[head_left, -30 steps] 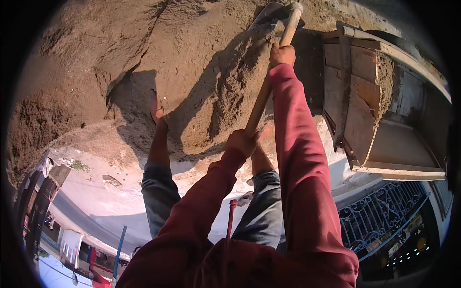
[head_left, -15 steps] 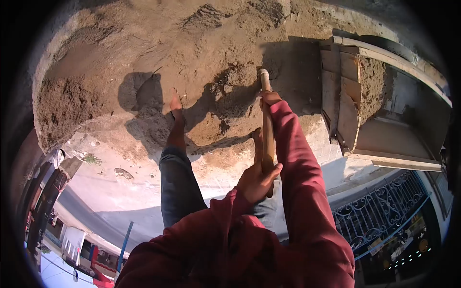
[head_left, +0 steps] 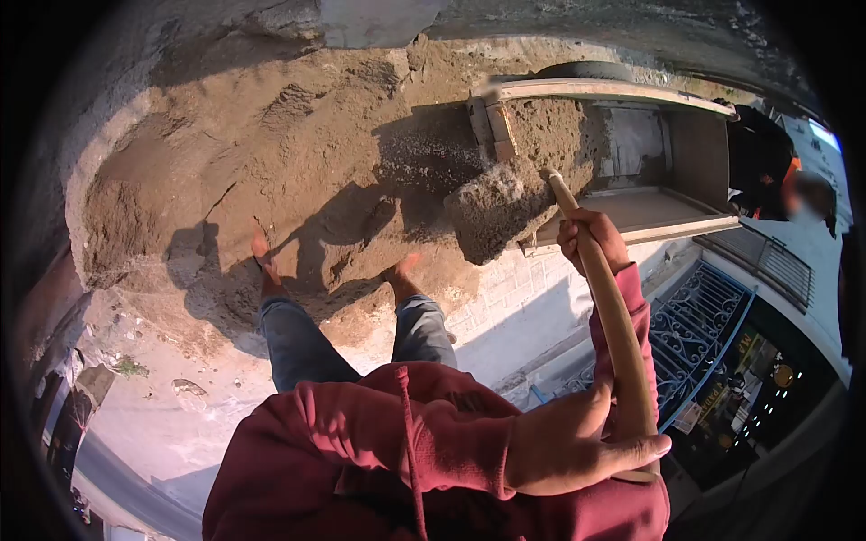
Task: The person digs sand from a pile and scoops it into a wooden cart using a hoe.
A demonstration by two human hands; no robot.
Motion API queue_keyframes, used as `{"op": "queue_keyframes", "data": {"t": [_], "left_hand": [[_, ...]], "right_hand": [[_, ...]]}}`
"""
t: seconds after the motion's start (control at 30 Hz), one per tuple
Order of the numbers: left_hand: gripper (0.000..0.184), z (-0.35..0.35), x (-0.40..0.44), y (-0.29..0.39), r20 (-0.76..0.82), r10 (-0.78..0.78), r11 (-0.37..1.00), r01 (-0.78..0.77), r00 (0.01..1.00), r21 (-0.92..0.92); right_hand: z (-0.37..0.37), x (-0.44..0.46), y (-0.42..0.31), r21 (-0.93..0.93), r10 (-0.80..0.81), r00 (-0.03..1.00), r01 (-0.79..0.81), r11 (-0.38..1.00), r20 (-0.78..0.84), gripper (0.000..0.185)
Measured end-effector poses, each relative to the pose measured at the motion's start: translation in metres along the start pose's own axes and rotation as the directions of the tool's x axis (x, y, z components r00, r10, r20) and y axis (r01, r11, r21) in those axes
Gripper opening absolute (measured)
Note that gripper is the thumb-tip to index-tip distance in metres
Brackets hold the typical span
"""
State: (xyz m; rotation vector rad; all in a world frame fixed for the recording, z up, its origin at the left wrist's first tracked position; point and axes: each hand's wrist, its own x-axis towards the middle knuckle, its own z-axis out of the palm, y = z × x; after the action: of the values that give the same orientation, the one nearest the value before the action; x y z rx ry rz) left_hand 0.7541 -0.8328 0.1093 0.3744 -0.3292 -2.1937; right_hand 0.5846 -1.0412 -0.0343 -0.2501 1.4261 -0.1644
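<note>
Both my hands are closed around the wooden handle of a shovel (head_left: 617,311). My left hand (head_left: 577,442) grips near the handle's rear end, close to my body. Farther forward, my right hand (head_left: 593,239) wraps the shaft below its front end. A heap of damp sand (head_left: 501,212) rides at the shovel's front and hides the blade. That load is at the open end of a wooden-sided cart bed (head_left: 631,225), with loose grains falling beside it. More sand (head_left: 555,126) lies inside the bed.
A large sand pile (head_left: 298,135) spreads under my bare feet. Someone in dark clothing (head_left: 762,167) stands by the cart's far end. A blue metal railing (head_left: 699,316) is at the right, and pale paving (head_left: 180,397) lies behind my legs.
The shovel has risen from the pile and swung right to the cart, now carrying sand. Both hands moved right with it. The view has turned toward the cart, and a person now shows.
</note>
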Motion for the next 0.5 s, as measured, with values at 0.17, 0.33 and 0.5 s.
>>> {"op": "queue_keyframes", "data": {"t": [0.17, 0.33, 0.5], "left_hand": [[0.054, -0.018, -0.011, 0.036, 0.054, -0.105, 0.819, 0.055, 0.993, 0.571], [0.044, -0.191, 0.022, -0.034, -0.404, 0.05, 0.019, 0.403, 0.914, 0.915], [0.047, -0.306, 0.108, -0.112, -0.545, 0.359, -0.215, 0.635, 0.758, 0.742]], "right_hand": [[-0.022, -0.054, -0.062, -0.083, -0.442, 0.868, 0.435, 0.897, -0.226, 0.011], [-0.021, 0.043, -0.047, -0.341, -0.844, 0.4, 0.786, 0.516, -0.358, 0.013], [0.03, 0.074, -0.047, -0.337, -0.903, 0.085, 0.91, 0.243, -0.422, 0.018]]}}
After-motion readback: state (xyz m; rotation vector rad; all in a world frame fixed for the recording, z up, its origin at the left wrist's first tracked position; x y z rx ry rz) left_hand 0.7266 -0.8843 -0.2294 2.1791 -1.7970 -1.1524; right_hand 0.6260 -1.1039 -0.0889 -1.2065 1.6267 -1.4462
